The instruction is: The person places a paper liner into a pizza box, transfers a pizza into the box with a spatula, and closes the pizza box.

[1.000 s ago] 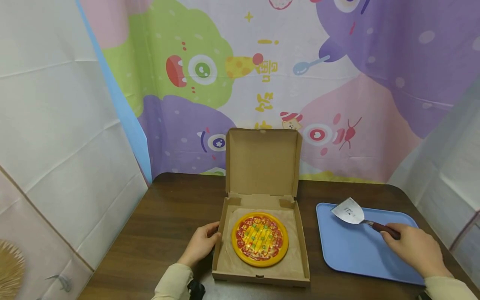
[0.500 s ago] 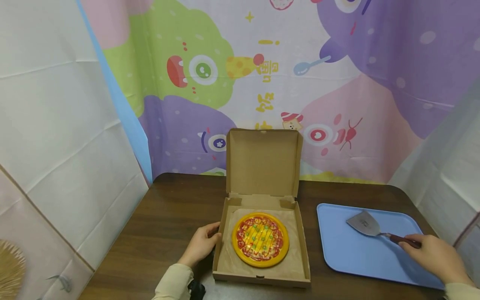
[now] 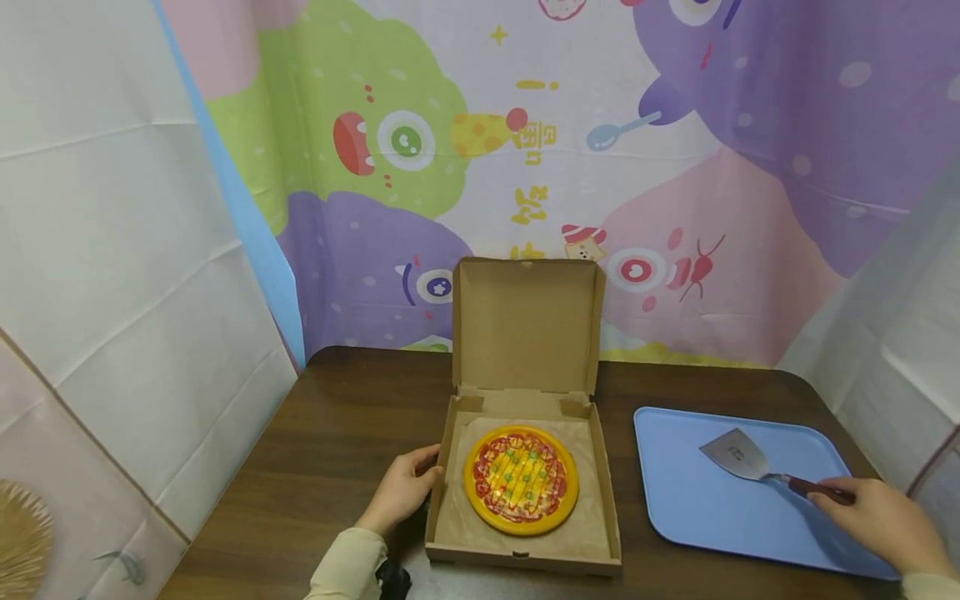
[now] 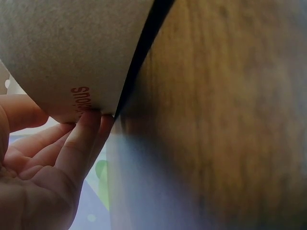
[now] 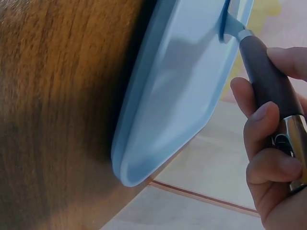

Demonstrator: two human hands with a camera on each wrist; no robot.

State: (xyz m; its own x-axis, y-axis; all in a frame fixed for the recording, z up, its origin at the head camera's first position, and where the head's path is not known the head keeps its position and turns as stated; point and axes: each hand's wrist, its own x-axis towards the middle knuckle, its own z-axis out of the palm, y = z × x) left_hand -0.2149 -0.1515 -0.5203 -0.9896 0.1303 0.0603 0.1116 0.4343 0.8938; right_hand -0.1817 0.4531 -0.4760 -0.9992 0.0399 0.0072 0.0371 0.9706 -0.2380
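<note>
Sleeves (image 3: 348,562) of pale beige come in at the near edge, a black band (image 3: 393,577) showing by the left wrist. The left hand (image 3: 401,492) has its fingertips against the outer left wall of an opened cardboard pizza box (image 3: 555,562), thumb up near the rim; whether it pinches the wall or only touches it, I cannot tell. Red lettering shows on that wall, partly covered by the fingers. To the far right, the right hand (image 3: 885,521) grasps a spatula by its dark wooden handle (image 5: 266,72) — fingers curled round the grip, thumb along it.

Inside the box lies a round pizza (image 3: 521,481) with a glossy yellow rim, red slices, yellow strips and green bits, flat on brown paper (image 3: 585,533). Right of the box, apart from it, is a blue tray (image 3: 675,517); the spatula's metal blade (image 3: 737,455) is over it, pointing left and away — contact is unclear. All this stands on a dark wooden table (image 3: 352,400).

Farther back, the box's lid (image 3: 527,325) stands upright before a cartoon-monster curtain (image 3: 495,183), with white sheeting (image 3: 127,208) to the left.
</note>
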